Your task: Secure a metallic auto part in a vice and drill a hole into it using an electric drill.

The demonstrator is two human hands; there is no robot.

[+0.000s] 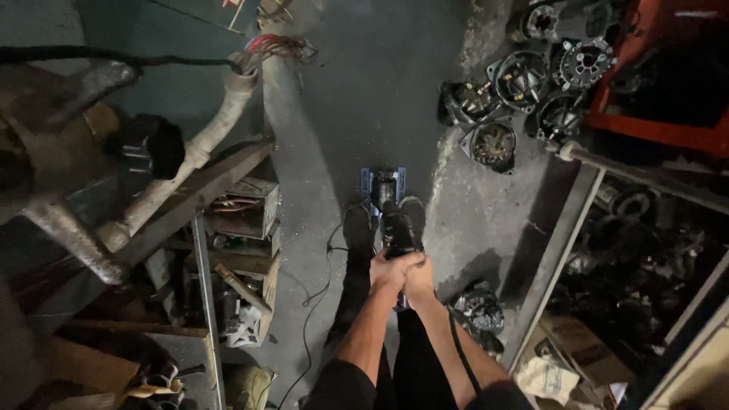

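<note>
- While the person stands on the concrete floor [364,99] and looks straight down, both hands meet around a dark power tool [396,231] held upright in front of the legs.
- Left hand [389,271] wraps the tool's grip with its fingers [403,263] closed tight on it.
- Right hand [419,279] lies pressed against the left hand, also closed around the same grip; the fingers on its far side are hidden.
- The tool's body rises just above the fingers and points down toward a small metal part in a blue frame [383,184] on the floor, just beyond the two dark shoes [357,226].
- A thin black cord [315,292] trails over the floor left of the legs, and a dark strap [461,353] hangs along the right forearm.
- Round motor housings [524,80] lie in a cluster on the floor to the upper right, well apart from the hands, beside a red frame [661,129].
- Another dark round part [478,307] sits on the floor close to the right leg.
- A metal shelf rack [558,250] with dark parts stands on the right.
- On the left, a cluttered shelf of boxes [243,220] and a pale pipe [197,148] with loose wires border the narrow floor space.
</note>
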